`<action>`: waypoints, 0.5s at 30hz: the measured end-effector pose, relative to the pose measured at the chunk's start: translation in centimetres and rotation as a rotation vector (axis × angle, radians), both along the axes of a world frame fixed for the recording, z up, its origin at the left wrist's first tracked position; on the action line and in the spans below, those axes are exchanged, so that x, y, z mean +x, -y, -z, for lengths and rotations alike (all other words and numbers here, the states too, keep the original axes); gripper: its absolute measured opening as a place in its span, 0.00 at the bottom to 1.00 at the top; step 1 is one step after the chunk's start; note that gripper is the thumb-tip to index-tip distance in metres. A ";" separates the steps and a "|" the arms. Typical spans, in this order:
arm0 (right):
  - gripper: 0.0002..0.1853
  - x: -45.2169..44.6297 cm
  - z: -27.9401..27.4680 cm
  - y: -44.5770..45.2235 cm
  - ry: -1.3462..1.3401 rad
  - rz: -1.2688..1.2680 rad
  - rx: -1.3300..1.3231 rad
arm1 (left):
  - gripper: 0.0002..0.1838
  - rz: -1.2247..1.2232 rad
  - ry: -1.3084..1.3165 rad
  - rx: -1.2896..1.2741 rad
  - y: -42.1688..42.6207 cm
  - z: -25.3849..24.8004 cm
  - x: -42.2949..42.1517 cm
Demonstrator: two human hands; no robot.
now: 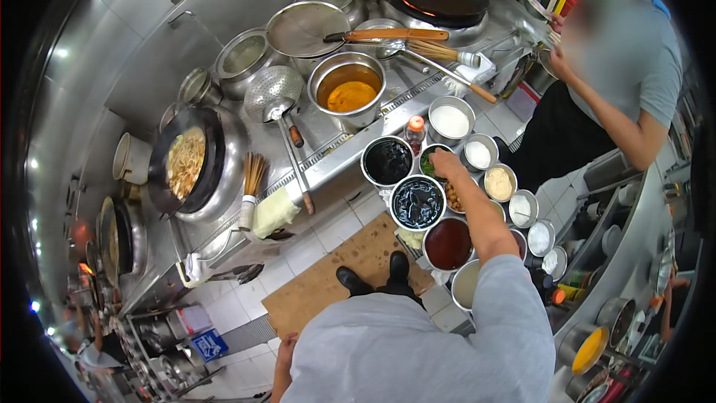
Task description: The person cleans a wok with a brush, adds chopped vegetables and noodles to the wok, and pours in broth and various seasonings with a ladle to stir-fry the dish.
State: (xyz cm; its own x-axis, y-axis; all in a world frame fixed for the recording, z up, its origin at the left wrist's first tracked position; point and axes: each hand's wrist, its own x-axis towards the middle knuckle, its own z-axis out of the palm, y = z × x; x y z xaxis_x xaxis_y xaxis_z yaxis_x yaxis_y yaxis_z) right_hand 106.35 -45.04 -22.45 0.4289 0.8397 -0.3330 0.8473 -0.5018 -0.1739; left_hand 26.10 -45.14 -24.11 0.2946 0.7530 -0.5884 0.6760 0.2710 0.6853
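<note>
My right hand (445,164) reaches across the seasoning containers, its fingers bunched together and dipped into a small pot of chopped greens (426,163). The fingertips are partly hidden there. Beside that pot are a red-capped bottle (415,128), a pot of dark sauce (388,161) and another pot of dark liquid (418,203). Brown pieces (453,198) fill a container just under my wrist. My left hand (287,347) hangs low at my side, away from the counter; its fingers are too small and turned away to read.
Sliced food lies in a wok (186,163) at the left. A perforated strainer (274,94), a pot of orange liquid (347,97) and a long-handled ladle (447,75) rest on the range. Another person (619,67) stands at the right, holding a dish.
</note>
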 end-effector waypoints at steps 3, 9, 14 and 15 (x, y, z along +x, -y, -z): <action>0.19 -0.9 0.9 -0.4 0.075 0.144 -0.019 | 0.16 -0.205 0.060 -0.170 0.7 0.6 -0.4; 0.18 1.3 1.9 -0.5 -0.049 0.016 0.029 | 0.15 -0.196 0.084 -0.208 2.3 5.1 -3.9; 0.20 1.7 2.2 0.1 -0.094 0.083 0.068 | 0.17 -0.031 -0.077 -0.084 1.6 -0.5 0.3; 0.20 1.7 1.3 0.3 -0.107 0.090 0.102 | 0.17 0.005 -0.126 -0.053 1.3 -2.1 1.7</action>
State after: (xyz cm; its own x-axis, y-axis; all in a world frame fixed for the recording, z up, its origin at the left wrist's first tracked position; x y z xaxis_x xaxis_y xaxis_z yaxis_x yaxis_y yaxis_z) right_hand 108.06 -45.31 -23.76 0.4703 0.8316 -0.2955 0.7740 -0.5495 -0.3146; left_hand 27.83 -46.39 -22.03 0.2194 0.7188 -0.6597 0.7576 0.3005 0.5794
